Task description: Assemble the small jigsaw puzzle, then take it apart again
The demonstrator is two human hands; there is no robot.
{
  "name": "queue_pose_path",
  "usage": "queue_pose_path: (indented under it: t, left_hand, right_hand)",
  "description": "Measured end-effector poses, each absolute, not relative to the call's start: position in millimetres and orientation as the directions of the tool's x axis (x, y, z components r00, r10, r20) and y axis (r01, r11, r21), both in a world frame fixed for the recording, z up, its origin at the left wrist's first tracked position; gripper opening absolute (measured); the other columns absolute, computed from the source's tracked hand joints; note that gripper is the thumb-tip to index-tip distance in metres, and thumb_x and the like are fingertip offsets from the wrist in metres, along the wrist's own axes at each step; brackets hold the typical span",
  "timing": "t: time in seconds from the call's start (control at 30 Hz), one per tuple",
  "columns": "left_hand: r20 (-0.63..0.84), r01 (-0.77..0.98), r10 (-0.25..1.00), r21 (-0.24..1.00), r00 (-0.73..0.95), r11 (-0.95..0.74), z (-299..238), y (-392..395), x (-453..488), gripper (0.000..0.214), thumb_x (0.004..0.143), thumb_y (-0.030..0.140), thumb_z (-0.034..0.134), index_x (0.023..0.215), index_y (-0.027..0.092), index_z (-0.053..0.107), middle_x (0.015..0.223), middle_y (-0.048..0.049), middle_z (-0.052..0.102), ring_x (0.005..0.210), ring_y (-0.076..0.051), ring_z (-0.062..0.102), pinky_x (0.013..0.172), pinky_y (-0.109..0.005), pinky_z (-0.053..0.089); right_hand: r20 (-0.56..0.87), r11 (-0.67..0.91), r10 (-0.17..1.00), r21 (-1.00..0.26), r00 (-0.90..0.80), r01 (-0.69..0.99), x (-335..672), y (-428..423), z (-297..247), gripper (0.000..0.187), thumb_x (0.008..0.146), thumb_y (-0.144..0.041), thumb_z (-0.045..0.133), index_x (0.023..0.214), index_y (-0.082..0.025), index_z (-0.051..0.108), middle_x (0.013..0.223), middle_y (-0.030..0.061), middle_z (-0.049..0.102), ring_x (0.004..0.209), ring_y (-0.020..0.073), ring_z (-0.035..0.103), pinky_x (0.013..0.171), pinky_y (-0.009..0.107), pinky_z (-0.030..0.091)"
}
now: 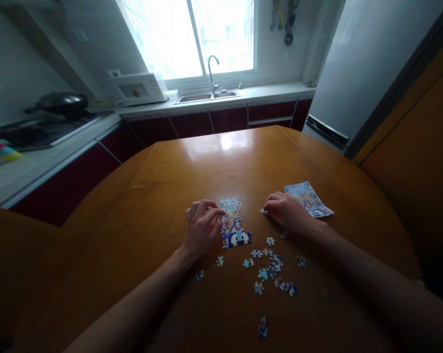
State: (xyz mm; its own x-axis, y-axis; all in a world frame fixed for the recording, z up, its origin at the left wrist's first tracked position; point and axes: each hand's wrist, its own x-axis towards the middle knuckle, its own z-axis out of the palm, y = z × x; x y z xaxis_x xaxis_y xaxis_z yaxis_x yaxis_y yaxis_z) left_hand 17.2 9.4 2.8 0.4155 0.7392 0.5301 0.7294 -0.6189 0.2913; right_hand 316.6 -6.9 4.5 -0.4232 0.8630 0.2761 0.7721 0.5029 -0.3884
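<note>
A partly joined jigsaw puzzle (231,215) lies flat on the table, with a blue dog face along its bottom. My left hand (202,225) is at its left edge, fingers loosely bent and apart, the index fingertip touching the edge. To the puzzle's right, my right hand (283,210) is closed on a small light jigsaw piece (263,211) low over the tabletop. Partly behind that hand lies a printed picture sheet (311,198). Several loose pieces (274,264) are clustered below the puzzle. One yellow-green piece (220,261) is nearer my left forearm.
The wooden table (151,186) has rounded sides. One loose piece (263,327) lies near its front, another (300,260) beside my right forearm. Beyond are a sink (195,97), a microwave (138,89), a pan (61,102) on the stove and a fridge (368,63).
</note>
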Motion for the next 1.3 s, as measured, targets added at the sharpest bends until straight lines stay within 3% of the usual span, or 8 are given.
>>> queue_pose_path:
  t: [0.23, 0.43, 0.57, 0.93, 1.07, 1.2, 1.3]
  left_hand:
    - [0.518, 0.712, 0.747, 0.325, 0.416, -0.623, 3, 11, 17, 0.016, 0.094, 0.022, 0.056, 0.092, 0.024, 0.072, 0.104, -0.0060, 0.060, 0.101, -0.025, 0.050, 0.088, -0.044, 0.037]
    - [0.492, 0.616, 0.780, 0.492, 0.387, -0.615, -1, 21, 12, 0.020, 0.095, 0.023, 0.051, 0.096, 0.022, 0.071, 0.101, -0.0049, 0.058, 0.101, -0.023, 0.050, 0.091, -0.041, 0.043]
    - [0.485, 0.594, 0.794, 0.534, 0.368, -0.601, -2, 25, 10, 0.019, 0.095, 0.022, 0.051, 0.094, 0.022, 0.071, 0.099, -0.0042, 0.057, 0.101, -0.022, 0.051, 0.091, -0.040, 0.044]
    - [0.479, 0.597, 0.797, 0.536, 0.367, -0.597, -2, 26, 11, 0.019, 0.094, 0.024, 0.052, 0.093, 0.022, 0.071, 0.098, -0.0045, 0.058, 0.101, -0.022, 0.052, 0.091, -0.041, 0.045]
    - [0.485, 0.607, 0.790, 0.516, 0.375, -0.605, -2, 27, 11, 0.019, 0.094, 0.024, 0.052, 0.093, 0.022, 0.071, 0.099, -0.0045, 0.058, 0.101, -0.023, 0.052, 0.092, -0.041, 0.045]
    - [0.481, 0.610, 0.789, 0.510, 0.383, -0.607, -3, 28, 10, 0.019, 0.094, 0.024, 0.052, 0.093, 0.022, 0.071, 0.100, -0.0041, 0.057, 0.101, -0.023, 0.052, 0.092, -0.040, 0.044]
    - [0.483, 0.599, 0.785, 0.515, 0.387, -0.613, -3, 28, 10, 0.018, 0.094, 0.023, 0.052, 0.093, 0.022, 0.071, 0.099, -0.0038, 0.057, 0.100, -0.022, 0.052, 0.092, -0.040, 0.044]
  right_hand:
    - [0.338, 0.430, 0.896, -0.508, -0.286, 0.747, 337, -9, 17, 0.014, 0.088, -0.014, 0.059, 0.087, -0.020, 0.072, 0.092, 0.0069, 0.070, 0.088, 0.0207, 0.063, 0.079, 0.035, 0.047]
    - [0.361, 0.395, 0.906, -0.530, -0.222, 0.750, 347, -12, 27, 0.014, 0.090, -0.020, 0.057, 0.083, -0.020, 0.070, 0.086, 0.0053, 0.069, 0.081, 0.0192, 0.063, 0.075, 0.033, 0.046]
    - [0.352, 0.351, 0.920, -0.539, -0.174, 0.766, 349, -14, 30, 0.012, 0.089, -0.020, 0.059, 0.086, -0.020, 0.070, 0.085, 0.0038, 0.069, 0.078, 0.0177, 0.062, 0.073, 0.032, 0.046]
    - [0.309, 0.378, 0.921, -0.554, -0.238, 0.741, 342, -21, 38, 0.011, 0.087, -0.018, 0.060, 0.086, -0.020, 0.071, 0.082, 0.0034, 0.068, 0.074, 0.0163, 0.062, 0.069, 0.029, 0.044]
    - [0.216, 0.419, 0.908, -0.510, -0.360, 0.751, 332, -36, 56, 0.013, 0.086, -0.013, 0.061, 0.082, -0.021, 0.071, 0.083, 0.0032, 0.069, 0.074, 0.0159, 0.061, 0.069, 0.029, 0.044]
    - [0.009, 0.482, 0.834, -0.500, -0.552, 0.720, 317, -73, 73, 0.022, 0.082, -0.005, 0.062, 0.069, -0.022, 0.067, 0.078, 0.0016, 0.069, 0.070, 0.0152, 0.061, 0.063, 0.027, 0.043]
    - [-0.106, 0.484, 0.821, -0.393, -0.561, 0.782, 304, -103, 73, 0.021, 0.077, -0.004, 0.064, 0.066, -0.022, 0.067, 0.071, 0.0029, 0.069, 0.062, 0.0168, 0.061, 0.057, 0.030, 0.040]
